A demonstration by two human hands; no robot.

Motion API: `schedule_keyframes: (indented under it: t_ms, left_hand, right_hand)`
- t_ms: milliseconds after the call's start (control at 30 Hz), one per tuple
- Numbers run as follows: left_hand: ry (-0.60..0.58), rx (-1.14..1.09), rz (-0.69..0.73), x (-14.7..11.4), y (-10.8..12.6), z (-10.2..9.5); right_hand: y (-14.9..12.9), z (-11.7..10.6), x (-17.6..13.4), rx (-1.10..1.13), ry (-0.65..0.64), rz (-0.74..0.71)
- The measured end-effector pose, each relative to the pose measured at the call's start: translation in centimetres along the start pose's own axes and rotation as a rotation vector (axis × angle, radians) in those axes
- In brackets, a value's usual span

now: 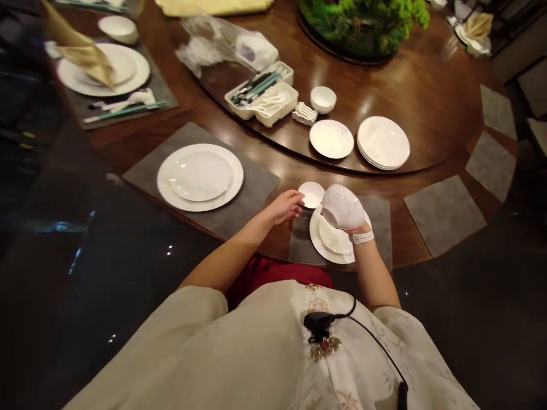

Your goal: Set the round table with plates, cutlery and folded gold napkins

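On my feed the right hand (362, 227) grasps a tilted bowl (342, 207) above the stacked plates (335, 241), while the left hand (284, 207) has its fingertips by a dish (313, 195), though I cannot tell whether they grip it.

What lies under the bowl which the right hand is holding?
Below the bowl in the right hand, a small plate sits on a larger plate, on a gray placemat. The bowl and hand hide part of both plates; anything there is unseen.
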State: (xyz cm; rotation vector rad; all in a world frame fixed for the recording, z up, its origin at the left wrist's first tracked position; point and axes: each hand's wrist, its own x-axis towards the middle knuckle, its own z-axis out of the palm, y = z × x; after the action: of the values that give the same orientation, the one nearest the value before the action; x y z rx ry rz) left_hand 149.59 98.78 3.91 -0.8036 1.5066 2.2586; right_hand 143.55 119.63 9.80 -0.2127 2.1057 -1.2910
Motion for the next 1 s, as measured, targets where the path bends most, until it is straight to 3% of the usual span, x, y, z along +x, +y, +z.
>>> schedule_keyframes:
  t_ms: [67,167,233,333,433,567,667,733,867,1000]
  left_hand:
    - [-0.192,-0.062,-0.037,-2.8,2.3,-1.5]
    - [-0.332,-0.017,-0.075,-5.5,4.8,-5.1]
    - [-0.359,0.065,-0.104,-6.0,5.9,-8.4]
    - [-0.360,0.115,-0.155,-5.5,7.5,-14.5]
    - [-0.259,0.074,-0.159,-3.7,9.7,-21.9]
    - [0.153,0.033,-0.010,0.9,13.1,-32.5]
    - [0.445,0.042,0.109,5.5,14.6,-38.4]
    - [0.550,0.026,0.091,8.4,14.7,-40.6]
    - [0.574,0.010,-0.013,11.6,13.5,-42.2]
    - [0.540,0.106,-0.024,12.2,12.6,-43.2]
  right_hand:
    - [-2.0,1.0,1.8,0.013,-0.172,-0.079]
    - [-5.5,3.1,4.7,-0.032,-0.468,-0.153]
    - [-7.9,5.3,7.0,-0.160,-0.560,-0.151]
    - [-11.3,9.8,10.6,-0.301,-0.576,-0.120]
    - [-13.8,14.1,14.2,-0.283,-0.482,-0.088]
    - [-14.9,16.9,17.8,-0.161,-0.315,-0.031]
    - [-14.1,16.9,19.0,-0.107,-0.263,0.054]
    - [-13.3,16.3,19.6,-0.091,-0.225,0.135]
    - [-12.0,13.5,22.1,-0.077,-0.109,0.245]
    - [-11.7,8.7,27.5,-0.259,0.146,0.176]
